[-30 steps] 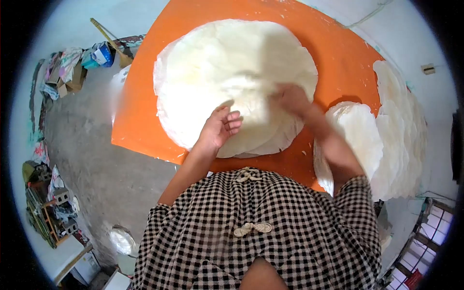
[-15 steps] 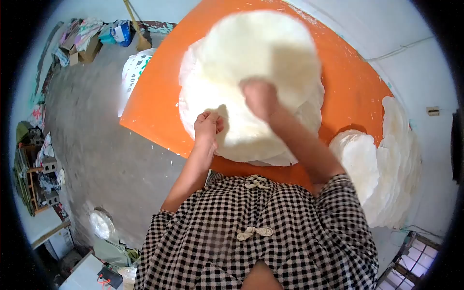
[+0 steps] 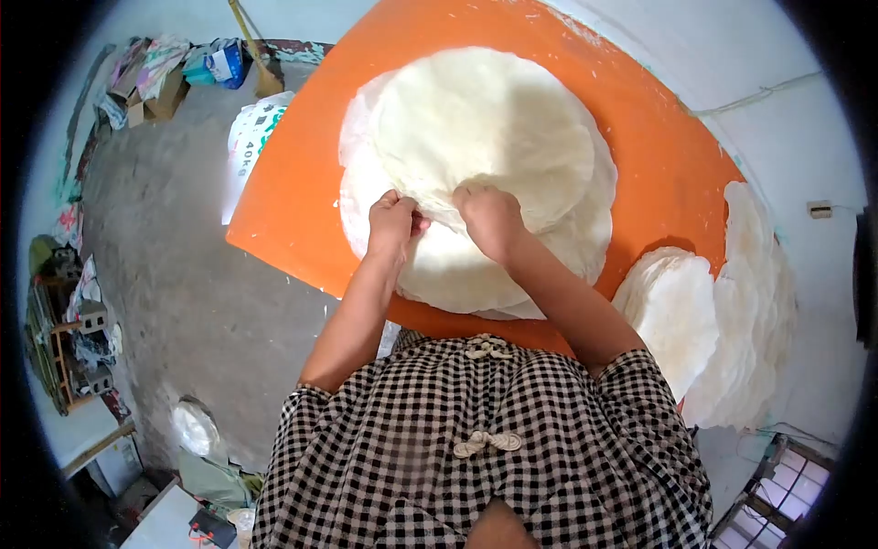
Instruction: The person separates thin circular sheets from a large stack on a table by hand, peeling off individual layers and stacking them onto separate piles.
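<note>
A stack of thin, round, cream-coloured flatbreads lies on the orange table. The top flatbread sits toward the far side of the stack, its near edge bunched between my hands. My left hand is closed in a pinch at that edge, on the left. Just to its right, my right hand grips the same edge with curled fingers. The fingertips are partly hidden, and whether one layer or more is held cannot be told.
Right of the table stand a smaller pile of flatbreads and a taller overlapping pile by the wall. A white printed sack leans beyond the table's left edge. A broom and cardboard box are at the back left.
My right hand has come down and toward me, and the top flatbread has lowered onto the stack with its far edge nearer. My left hand has stayed almost in place.
</note>
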The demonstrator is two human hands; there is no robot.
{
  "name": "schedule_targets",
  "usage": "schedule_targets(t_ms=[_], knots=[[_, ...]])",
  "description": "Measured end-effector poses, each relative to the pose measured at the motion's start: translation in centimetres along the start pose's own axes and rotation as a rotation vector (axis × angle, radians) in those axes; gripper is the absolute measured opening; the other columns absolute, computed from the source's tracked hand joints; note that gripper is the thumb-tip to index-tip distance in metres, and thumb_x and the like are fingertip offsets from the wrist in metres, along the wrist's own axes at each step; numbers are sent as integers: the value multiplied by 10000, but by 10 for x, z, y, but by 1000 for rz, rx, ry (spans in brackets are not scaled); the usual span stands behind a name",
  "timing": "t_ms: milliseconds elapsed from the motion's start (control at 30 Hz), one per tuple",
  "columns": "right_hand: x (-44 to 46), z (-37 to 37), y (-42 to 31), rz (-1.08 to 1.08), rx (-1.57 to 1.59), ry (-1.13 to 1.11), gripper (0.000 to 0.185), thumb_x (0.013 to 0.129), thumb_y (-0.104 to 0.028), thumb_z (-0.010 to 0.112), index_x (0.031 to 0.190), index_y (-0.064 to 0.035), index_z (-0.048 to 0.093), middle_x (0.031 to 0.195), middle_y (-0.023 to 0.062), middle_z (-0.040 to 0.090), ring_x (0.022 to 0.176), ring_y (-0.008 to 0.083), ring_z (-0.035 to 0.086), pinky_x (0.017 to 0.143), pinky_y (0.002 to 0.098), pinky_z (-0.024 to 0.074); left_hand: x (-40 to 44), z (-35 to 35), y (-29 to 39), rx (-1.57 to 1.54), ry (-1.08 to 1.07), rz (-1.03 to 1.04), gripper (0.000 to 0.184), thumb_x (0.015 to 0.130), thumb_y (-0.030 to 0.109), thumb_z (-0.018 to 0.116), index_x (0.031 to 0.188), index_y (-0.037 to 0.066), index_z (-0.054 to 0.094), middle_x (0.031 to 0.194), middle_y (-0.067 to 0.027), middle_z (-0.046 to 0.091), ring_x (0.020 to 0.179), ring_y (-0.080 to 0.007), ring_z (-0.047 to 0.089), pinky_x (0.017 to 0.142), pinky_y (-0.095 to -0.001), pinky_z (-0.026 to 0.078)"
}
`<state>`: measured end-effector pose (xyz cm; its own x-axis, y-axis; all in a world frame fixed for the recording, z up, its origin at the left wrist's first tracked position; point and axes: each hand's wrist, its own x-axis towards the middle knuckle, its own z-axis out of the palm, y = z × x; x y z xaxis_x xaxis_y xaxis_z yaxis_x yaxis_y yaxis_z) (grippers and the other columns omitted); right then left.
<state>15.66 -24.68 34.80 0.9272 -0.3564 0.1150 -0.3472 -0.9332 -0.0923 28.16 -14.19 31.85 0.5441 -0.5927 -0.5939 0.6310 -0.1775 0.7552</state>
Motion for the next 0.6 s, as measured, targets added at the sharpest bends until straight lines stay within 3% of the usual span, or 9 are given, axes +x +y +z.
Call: schedule_targets(t_ms=[67, 233, 300, 367, 433, 467, 500, 600], knots=[[-6, 1, 0, 18, -18, 2, 103, 669, -59, 535, 769, -44, 552, 832, 111, 574, 797, 259, 568, 602, 356, 490, -9, 5, 0, -101, -25, 46, 77, 843, 66, 420, 833, 19, 480, 738, -111, 550, 609, -182, 549, 558, -318, 499], [-14, -12, -16, 34, 123, 253, 157, 697, -135, 574, 804, -23, 547, 835, 109, 574, 783, 273, 564, 602, 403, 472, 0, 4, 10, -216, -52, -199, 180, 864, 115, 378, 931, -21, 474, 846, -127, 571, 703, -236, 582, 644, -351, 515], [-16, -8, -15, 56, 117, 233, 192, 716, -181, 579, 818, -20, 553, 841, 114, 582, 776, 284, 567, 613, 427, 466, 2, 1, 9, -239, -92, -211, 197, 866, 122, 375, 942, -29, 475, 864, -128, 578, 726, -246, 591, 651, -353, 515], [-11, 16, 6, 98, 130, 122, 233, 735, -234, 575, 835, -23, 566, 860, 125, 594, 785, 295, 575, 629, 449, 461, 0, -2, 8, -256, -152, -166, 195, 867, 123, 381, 928, -32, 482, 865, -126, 583, 750, -245, 596, 645, -350, 511], [12, -10, 21, 232, 124, -237, 244, 720, -280, 583, 809, -52, 588, 849, 123, 597, 776, 298, 574, 636, 407, 460, -17, -9, 13, -158, -150, -112, 200, 872, 138, 388, 918, -27, 491, 850, -123, 586, 754, -234, 601, 632, -335, 502], [22, -17, 40, 211, 66, -121, 251, 741, -312, 570, 764, -63, 599, 815, 127, 610, 740, 303, 580, 624, 417, 459, -28, -14, 14, -110, -149, -85, 203, 874, 145, 391, 913, -25, 495, 843, -121, 587, 757, -229, 604, 626, -327, 498], [35, -8, 76, 99, 48, 167, 259, 767, -329, 561, 755, -75, 610, 731, 118, 608, 670, 311, 576, 619, 411, 464, -38, -21, 13, -35, -129, -71, 182, 875, 151, 427, 900, -9, 508, 815, -105, 587, 723, -191, 598, 614, -291, 482], [57, -147, 58, 261, -30, 184, 180, 811, -234, 525, 843, -98, 639, 712, 87, 622, 663, 258, 592, 605, 359, 474, -58, -58, -28, 104, 111, 113, 140, 865, 129, 468, 910, 4, 513, 800, -88, 583, 695, -163, 584, 605, -270, 475]])
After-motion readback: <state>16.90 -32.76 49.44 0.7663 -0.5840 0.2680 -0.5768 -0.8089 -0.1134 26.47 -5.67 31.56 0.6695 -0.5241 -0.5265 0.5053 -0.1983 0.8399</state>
